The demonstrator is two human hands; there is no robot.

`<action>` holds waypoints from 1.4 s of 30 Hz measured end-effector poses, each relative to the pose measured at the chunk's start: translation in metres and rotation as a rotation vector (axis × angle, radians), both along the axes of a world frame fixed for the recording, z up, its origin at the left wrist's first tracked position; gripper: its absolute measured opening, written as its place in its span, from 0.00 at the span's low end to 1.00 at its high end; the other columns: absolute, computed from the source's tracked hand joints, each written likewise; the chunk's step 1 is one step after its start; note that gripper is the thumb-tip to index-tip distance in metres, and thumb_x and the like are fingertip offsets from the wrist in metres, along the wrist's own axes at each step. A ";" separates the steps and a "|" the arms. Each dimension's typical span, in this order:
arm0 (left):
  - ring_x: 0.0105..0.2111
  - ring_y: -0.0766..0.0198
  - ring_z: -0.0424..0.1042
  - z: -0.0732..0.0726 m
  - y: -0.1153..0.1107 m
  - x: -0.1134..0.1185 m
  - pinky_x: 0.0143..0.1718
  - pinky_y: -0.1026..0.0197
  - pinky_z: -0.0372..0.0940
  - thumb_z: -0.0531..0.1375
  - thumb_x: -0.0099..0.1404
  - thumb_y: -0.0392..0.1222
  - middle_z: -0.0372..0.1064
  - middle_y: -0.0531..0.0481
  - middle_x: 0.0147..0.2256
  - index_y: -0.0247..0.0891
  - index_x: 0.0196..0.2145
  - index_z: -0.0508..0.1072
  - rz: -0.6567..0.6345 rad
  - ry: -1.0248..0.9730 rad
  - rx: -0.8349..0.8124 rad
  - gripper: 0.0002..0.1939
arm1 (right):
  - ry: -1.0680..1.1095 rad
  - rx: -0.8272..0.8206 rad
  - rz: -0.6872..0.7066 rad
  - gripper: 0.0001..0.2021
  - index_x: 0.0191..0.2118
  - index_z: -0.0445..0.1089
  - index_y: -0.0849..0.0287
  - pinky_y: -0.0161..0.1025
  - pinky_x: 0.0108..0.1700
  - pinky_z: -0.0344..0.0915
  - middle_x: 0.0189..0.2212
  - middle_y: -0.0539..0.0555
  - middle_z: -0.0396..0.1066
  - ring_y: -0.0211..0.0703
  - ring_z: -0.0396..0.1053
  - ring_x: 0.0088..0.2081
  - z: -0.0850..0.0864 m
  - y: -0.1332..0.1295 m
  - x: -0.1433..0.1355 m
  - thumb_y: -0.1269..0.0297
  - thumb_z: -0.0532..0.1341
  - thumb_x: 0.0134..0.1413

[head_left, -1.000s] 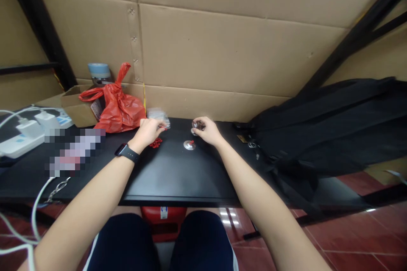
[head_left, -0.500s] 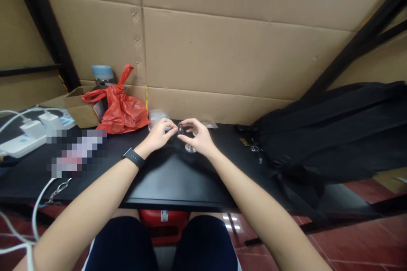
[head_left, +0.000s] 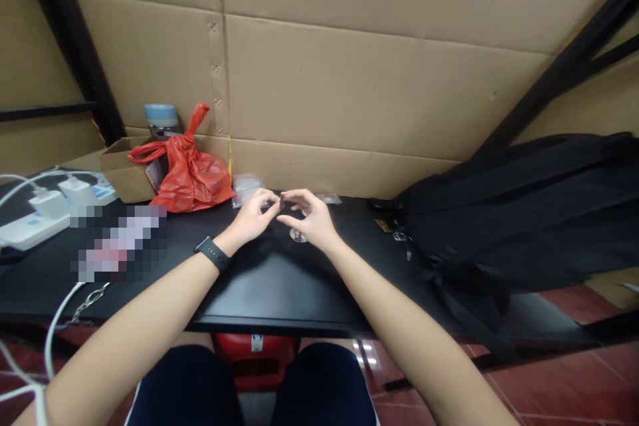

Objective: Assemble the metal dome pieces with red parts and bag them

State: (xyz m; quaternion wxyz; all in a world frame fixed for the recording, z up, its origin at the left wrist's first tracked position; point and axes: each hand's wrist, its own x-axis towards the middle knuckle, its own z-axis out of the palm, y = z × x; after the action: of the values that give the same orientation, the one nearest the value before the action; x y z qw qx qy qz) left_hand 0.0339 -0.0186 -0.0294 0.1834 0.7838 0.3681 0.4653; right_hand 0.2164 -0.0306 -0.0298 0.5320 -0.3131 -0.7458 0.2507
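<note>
Over the middle of the black table, my two hands meet at a small, dark, see-through round disc (head_left: 282, 202), now seen nearly edge-on. My left hand (head_left: 255, 213), with a black watch on its wrist, pinches at the disc's left side with thumb and forefinger. From the right, my right hand (head_left: 310, 214) curves its forefinger and thumb around the disc's rim, partly hiding the contact. Beneath the right palm, a clear round piece (head_left: 298, 235) lies on the table, half covered by the hand.
Clear plastic packets (head_left: 247, 188) lie behind my left hand; a flat one (head_left: 328, 199) lies behind the right. Leftward are a red plastic bag (head_left: 192, 176), a cardboard box (head_left: 127, 170) and a power strip (head_left: 30, 229). Keys (head_left: 401, 237) and a black backpack (head_left: 529, 206) are at right.
The disc has turned from a slanted face view to nearly edge-on. My left fingertips have moved slightly right, closer against it; my right hand has hardly shifted.
</note>
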 end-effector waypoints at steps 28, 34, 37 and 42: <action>0.44 0.57 0.70 0.000 -0.002 -0.003 0.49 0.55 0.63 0.62 0.64 0.46 0.71 0.47 0.43 0.42 0.37 0.80 -0.037 0.311 0.115 0.09 | -0.291 -0.057 -0.066 0.12 0.31 0.72 0.57 0.40 0.45 0.67 0.47 0.56 0.70 0.45 0.70 0.46 -0.001 0.009 0.010 0.57 0.58 0.61; 0.49 0.53 0.66 -0.007 0.012 -0.017 0.50 0.51 0.56 0.64 0.63 0.47 0.73 0.51 0.46 0.51 0.37 0.82 0.061 0.544 0.054 0.06 | -0.611 -0.090 -0.035 0.10 0.39 0.71 0.60 0.35 0.36 0.62 0.32 0.51 0.70 0.37 0.66 0.30 0.010 0.005 0.030 0.62 0.66 0.52; 0.48 0.53 0.68 -0.007 0.012 -0.020 0.46 0.54 0.56 0.63 0.65 0.47 0.75 0.50 0.43 0.51 0.38 0.82 0.071 0.598 0.030 0.08 | -0.780 -0.181 -0.032 0.11 0.36 0.73 0.60 0.34 0.34 0.61 0.31 0.50 0.71 0.37 0.66 0.30 0.013 0.005 0.042 0.66 0.70 0.45; 0.41 0.58 0.74 0.000 0.006 -0.017 0.42 0.59 0.56 0.60 0.67 0.44 0.80 0.52 0.37 0.47 0.37 0.82 0.021 0.551 -0.018 0.09 | -0.802 -0.332 0.017 0.02 0.31 0.76 0.61 0.33 0.34 0.63 0.27 0.52 0.75 0.39 0.72 0.30 0.017 0.005 0.045 0.71 0.67 0.48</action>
State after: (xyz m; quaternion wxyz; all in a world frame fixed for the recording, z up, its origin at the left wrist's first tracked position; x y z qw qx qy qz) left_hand 0.0173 -0.0128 -0.0292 0.0788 0.8752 0.4164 0.2332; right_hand 0.2615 -0.0256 -0.0133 0.1405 -0.4610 -0.8455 0.2300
